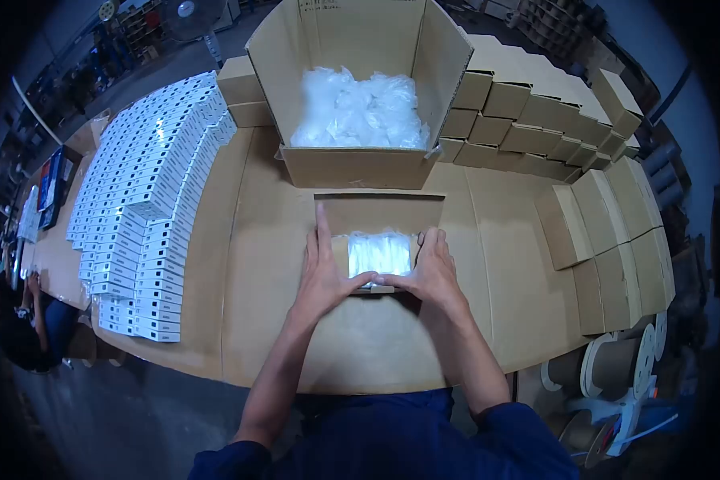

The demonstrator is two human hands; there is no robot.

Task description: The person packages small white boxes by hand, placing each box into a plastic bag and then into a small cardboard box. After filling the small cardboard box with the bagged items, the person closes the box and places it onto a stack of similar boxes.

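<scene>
A small cardboard box stands in front of me with its lid flap raised at the back. Inside it lies a row of items in clear plastic wrapping; what they are I cannot make out. My left hand grips the box's left side, its index finger stretched up along the flap. On the opposite side, my right hand holds the box with its fingers bent over the edge. Both thumbs come together at the front wall, over the near edge of the wrapped items.
Behind stands a large open carton with clear plastic bags inside. Stacked white boxes fill the left side. Brown boxes line the back right, others the right edge. Cable spools sit below right. Another person is far left.
</scene>
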